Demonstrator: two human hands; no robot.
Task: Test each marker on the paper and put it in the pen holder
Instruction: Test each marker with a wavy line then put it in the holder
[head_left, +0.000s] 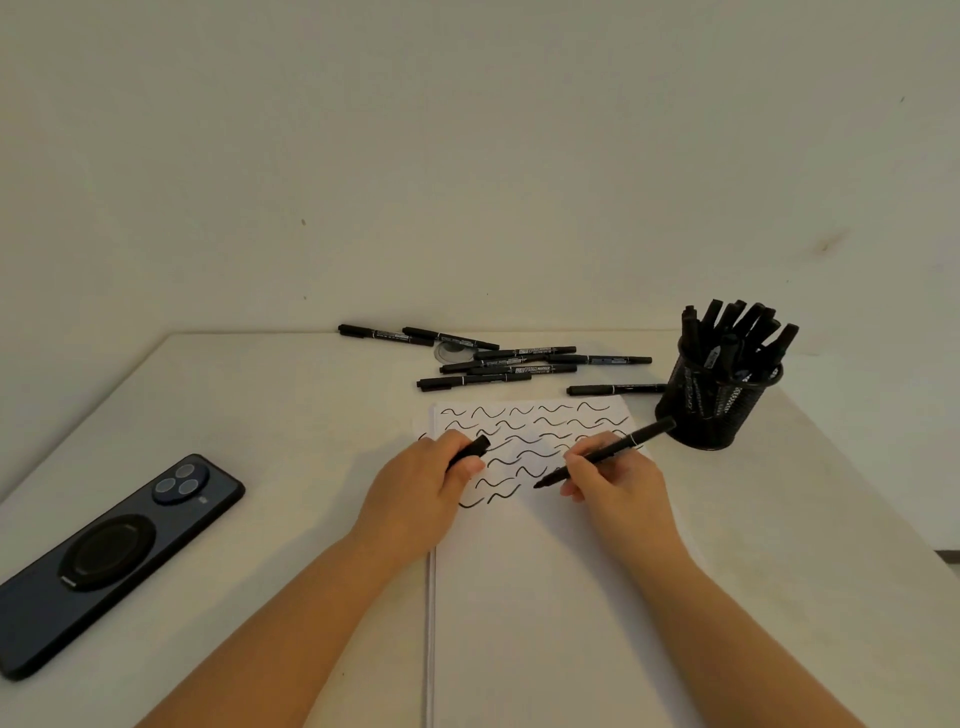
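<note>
A white pad of paper lies in front of me, its upper part covered with rows of black wavy lines. My right hand grips a black marker, uncapped, with its tip pointing left just above the paper. My left hand holds the marker's black cap at the paper's left edge. A black mesh pen holder stands to the right of the paper, filled with several black markers. Several more black markers lie loose on the table behind the paper.
A dark phone lies face down at the left of the white table. A small round clear object sits among the loose markers. A plain wall rises right behind the table.
</note>
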